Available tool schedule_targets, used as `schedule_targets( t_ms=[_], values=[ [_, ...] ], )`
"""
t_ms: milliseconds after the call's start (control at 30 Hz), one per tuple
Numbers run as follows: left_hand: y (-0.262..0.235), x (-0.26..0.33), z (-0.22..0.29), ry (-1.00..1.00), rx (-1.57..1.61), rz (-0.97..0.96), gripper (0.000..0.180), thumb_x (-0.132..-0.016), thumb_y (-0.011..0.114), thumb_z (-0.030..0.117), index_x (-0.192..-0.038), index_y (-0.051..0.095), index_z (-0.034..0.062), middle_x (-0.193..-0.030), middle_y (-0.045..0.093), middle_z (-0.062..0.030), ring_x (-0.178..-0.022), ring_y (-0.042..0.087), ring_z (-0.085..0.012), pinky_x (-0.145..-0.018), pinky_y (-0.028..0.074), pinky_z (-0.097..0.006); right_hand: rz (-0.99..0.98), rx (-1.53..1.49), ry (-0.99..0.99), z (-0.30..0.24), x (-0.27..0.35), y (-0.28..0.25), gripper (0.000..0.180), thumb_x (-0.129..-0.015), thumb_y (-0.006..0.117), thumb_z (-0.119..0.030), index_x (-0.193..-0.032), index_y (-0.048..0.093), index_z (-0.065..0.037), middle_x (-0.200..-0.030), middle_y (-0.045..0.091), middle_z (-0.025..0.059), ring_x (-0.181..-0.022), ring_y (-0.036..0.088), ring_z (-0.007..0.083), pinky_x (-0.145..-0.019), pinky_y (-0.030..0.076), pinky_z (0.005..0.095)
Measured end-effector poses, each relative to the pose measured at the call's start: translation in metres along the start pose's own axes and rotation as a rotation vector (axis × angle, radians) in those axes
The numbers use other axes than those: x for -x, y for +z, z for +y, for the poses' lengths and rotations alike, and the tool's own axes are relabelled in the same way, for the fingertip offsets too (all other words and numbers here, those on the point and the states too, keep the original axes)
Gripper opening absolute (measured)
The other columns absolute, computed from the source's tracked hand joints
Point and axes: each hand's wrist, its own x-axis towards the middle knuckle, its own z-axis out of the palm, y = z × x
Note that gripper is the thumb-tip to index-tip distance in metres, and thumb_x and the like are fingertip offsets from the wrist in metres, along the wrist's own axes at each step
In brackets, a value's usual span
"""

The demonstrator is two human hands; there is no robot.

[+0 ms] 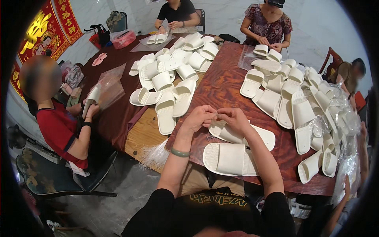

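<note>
My left hand [201, 117] and my right hand [233, 118] meet fingertip to fingertip above the table's near edge, pinching something too small to make out. A green bangle [180, 152] circles my left wrist. Directly under my hands lies a white slipper [241, 135], partly hidden by my right hand. A second white slipper [229, 159] rests closer to me, sole side showing. Both sit on the reddish wooden table [221, 89].
Piles of white slippers [173, 75] fill the table's middle and right side [296, 94]. Clear plastic bags [343, 118] heap at the right edge. A person in red [59, 126] sits left holding a slipper; two more people sit at the far side.
</note>
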Motion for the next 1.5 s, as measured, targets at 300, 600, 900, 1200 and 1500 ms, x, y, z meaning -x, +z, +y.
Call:
schedule_targets(
  t_ms=[300,600,900,1200,1500],
  values=[
    [0.002,-0.011,0.001,0.178,-0.127,0.173,0.010,-0.086,0.058,0.006,-0.094,0.060,-0.0006,-0.073,0.057,-0.0020,-0.055,0.047,-0.0064,-0.048,0.035,-0.019,0.344,-0.277,-0.031,0.009,-0.004,0.003,0.015,-0.086,0.061,-0.013,-0.084,0.065,0.001,-0.073,0.062,-0.0010,-0.065,0.054,0.0041,-0.057,0.044,0.0209],
    [0.012,-0.009,-0.005,0.150,-0.214,0.216,0.015,-0.081,0.068,0.008,-0.093,0.069,-0.0005,-0.070,0.060,0.0005,-0.060,0.049,-0.0068,-0.055,0.039,-0.019,0.350,-0.253,0.011,0.021,0.007,0.000,0.014,-0.085,0.064,-0.013,-0.088,0.064,0.001,-0.077,0.061,-0.0010,-0.067,0.054,0.0055,-0.063,0.043,0.0198],
    [0.009,-0.003,-0.005,0.138,-0.232,0.163,0.023,-0.080,0.070,0.008,-0.097,0.066,-0.0054,-0.088,0.068,-0.0091,-0.077,0.062,-0.0111,-0.068,0.049,-0.021,0.332,-0.027,-0.031,0.022,0.010,0.001,0.022,-0.077,0.066,-0.022,-0.083,0.067,-0.001,-0.076,0.067,0.0056,-0.070,0.058,0.0105,-0.067,0.046,0.0263],
    [0.005,-0.010,-0.007,0.142,-0.191,0.109,0.019,-0.084,0.066,0.010,-0.099,0.067,-0.0012,-0.086,0.067,-0.0047,-0.069,0.056,-0.0079,-0.066,0.047,-0.022,0.329,-0.167,0.047,0.028,0.005,-0.003,0.019,-0.078,0.066,-0.019,-0.084,0.068,-0.001,-0.076,0.067,0.0055,-0.069,0.058,0.0104,-0.066,0.046,0.0260],
    [0.004,-0.006,-0.006,0.132,-0.271,0.109,0.019,-0.082,0.068,0.009,-0.098,0.067,-0.0014,-0.090,0.069,-0.0083,-0.078,0.063,-0.0117,-0.070,0.050,-0.023,0.321,-0.027,0.002,0.021,0.009,0.002,0.019,-0.078,0.065,-0.019,-0.084,0.067,-0.001,-0.078,0.067,0.0061,-0.070,0.060,0.0114,-0.066,0.047,0.0265]
  ],
)
